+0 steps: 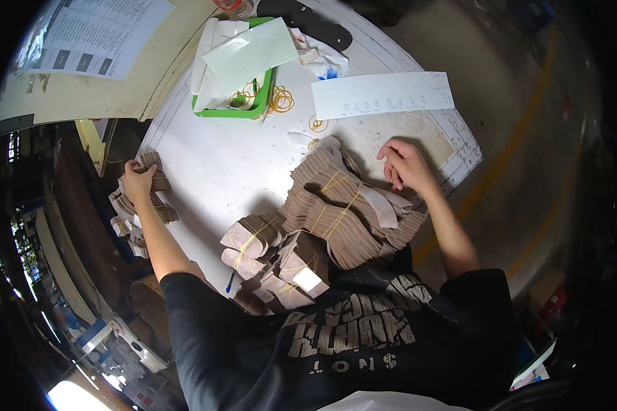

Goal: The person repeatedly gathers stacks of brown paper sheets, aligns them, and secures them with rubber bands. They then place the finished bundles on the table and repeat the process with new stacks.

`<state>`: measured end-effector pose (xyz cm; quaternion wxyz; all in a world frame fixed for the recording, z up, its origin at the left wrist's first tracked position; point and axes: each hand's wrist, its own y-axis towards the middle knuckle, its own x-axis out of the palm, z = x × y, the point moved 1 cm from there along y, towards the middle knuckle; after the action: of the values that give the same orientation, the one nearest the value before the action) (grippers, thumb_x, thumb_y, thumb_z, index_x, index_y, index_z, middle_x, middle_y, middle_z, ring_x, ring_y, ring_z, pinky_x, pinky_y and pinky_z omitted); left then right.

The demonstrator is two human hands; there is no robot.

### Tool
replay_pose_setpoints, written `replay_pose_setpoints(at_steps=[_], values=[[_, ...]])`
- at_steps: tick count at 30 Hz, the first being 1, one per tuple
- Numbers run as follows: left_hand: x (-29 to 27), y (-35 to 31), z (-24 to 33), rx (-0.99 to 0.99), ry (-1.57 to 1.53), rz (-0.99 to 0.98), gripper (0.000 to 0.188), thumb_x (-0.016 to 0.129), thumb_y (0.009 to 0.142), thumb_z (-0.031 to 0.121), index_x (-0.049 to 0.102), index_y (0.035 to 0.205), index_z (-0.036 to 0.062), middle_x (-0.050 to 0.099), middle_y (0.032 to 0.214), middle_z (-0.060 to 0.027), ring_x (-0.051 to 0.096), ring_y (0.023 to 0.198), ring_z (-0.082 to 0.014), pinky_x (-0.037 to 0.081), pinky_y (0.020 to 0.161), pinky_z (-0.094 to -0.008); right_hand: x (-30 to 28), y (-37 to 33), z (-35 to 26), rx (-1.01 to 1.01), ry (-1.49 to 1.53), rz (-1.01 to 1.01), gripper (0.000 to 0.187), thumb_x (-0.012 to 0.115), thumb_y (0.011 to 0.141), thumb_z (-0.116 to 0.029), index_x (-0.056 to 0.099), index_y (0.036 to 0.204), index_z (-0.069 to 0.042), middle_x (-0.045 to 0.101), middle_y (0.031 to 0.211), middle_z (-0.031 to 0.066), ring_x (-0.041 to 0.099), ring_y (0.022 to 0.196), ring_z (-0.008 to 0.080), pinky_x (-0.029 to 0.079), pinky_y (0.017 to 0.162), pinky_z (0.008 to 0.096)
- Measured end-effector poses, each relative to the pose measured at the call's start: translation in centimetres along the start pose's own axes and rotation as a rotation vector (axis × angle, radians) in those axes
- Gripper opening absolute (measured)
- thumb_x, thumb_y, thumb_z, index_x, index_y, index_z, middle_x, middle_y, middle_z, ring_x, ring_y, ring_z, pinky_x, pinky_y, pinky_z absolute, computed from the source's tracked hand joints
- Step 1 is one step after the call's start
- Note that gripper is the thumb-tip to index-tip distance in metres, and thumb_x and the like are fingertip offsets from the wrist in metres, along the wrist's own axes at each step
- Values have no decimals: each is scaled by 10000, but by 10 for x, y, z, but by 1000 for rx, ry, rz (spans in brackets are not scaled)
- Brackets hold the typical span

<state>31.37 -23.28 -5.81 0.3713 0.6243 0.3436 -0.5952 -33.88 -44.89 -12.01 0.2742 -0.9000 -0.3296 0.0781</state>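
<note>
On the left edge of the table, my left hand (138, 181) is closed around one of several small stacks of brown cut pieces (159, 181). My right hand (406, 166) hovers just beyond the right end of the large pile, its fingers loosely bent and apart, with nothing seen in them. Between my arms lies that pile of brown, insole-shaped pieces (332, 212), fanned out in layers and bound with yellow rubber bands. Smaller banded bundles (250, 236) sit at its left, nearest my body. A light piece (380, 207) lies loose on top.
A green tray (259, 109) at the back holds papers and rubber bands. More rubber bands (281, 100) lie beside it. A written paper sheet (384, 96) rests at the back right, near a stained cloth (320, 55). A blue pen (230, 283) lies by the near bundles.
</note>
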Motion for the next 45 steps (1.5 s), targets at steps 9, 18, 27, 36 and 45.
replay_pose_setpoints(at_steps=[9,18,27,36,45], values=[[-5,-36,1,157,-198,41,596,929,706,364,654,1187,147,723,1091,-166,690,1061,-371,537,935,-465,1,11,4,-25,-34,1,207,520,1079,-158,639,1047,8,669,665,112,518,392,103,407,402,272],[-59,-151,11,-211,-951,-287,577,912,810,261,568,1271,220,689,1048,-12,695,838,-147,493,512,-293,40,51,-30,-452,-627,113,195,659,991,-209,704,1062,-34,749,936,142,739,830,296,572,743,409],[-120,-305,-76,-314,-1350,-157,632,897,830,193,535,1348,202,687,1160,-74,705,984,-201,530,611,-333,71,90,-52,-483,-1092,-13,201,712,876,-192,773,976,-28,745,1044,208,722,959,401,567,840,492],[-131,-458,-170,-473,-1662,204,717,848,872,158,462,1471,74,604,1332,-127,629,1223,-248,568,995,-429,24,82,-23,-216,-145,-106,120,668,1009,-104,610,1105,-60,677,882,58,567,640,89,496,590,243],[-113,-520,-198,-813,-1329,238,616,919,810,191,554,1303,137,672,1192,-70,691,1012,-227,557,860,-389,30,31,-51,-411,-509,141,173,670,1060,-234,641,1090,-67,589,704,-39,459,602,35,352,540,235]])
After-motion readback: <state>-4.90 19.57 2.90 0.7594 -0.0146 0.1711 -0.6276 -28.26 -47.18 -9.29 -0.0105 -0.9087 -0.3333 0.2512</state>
